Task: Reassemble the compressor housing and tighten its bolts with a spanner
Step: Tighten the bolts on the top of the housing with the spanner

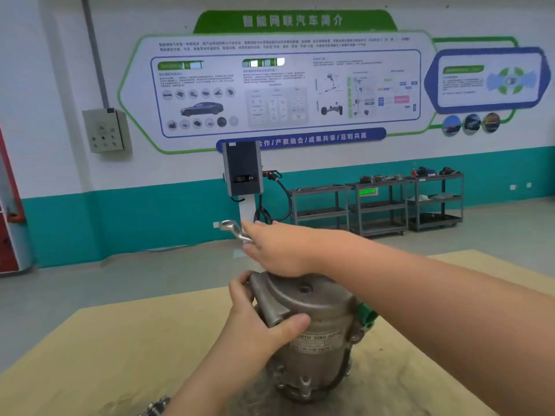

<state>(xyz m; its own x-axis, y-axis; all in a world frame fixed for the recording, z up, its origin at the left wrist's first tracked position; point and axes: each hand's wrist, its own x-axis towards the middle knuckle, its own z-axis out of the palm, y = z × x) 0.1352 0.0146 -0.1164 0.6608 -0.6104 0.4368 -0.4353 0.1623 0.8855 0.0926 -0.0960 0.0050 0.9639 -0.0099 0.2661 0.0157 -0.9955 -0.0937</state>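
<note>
While the left hand (255, 322) grips the compressor housing (312, 325), the right hand (279, 250) above holds the spanner (234, 231).

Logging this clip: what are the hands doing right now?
Left hand: grips the compressor housing.
Right hand: holds the spanner.

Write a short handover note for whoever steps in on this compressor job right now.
Left hand grips the compressor by its upper housing, steadying it upright on the table.
Right hand holds the spanner above the far top edge; whether it sits on a bolt cannot be seen.
Done: housing looks assembled.
Left: tighten the bolts; which are tight cannot be told.
</note>
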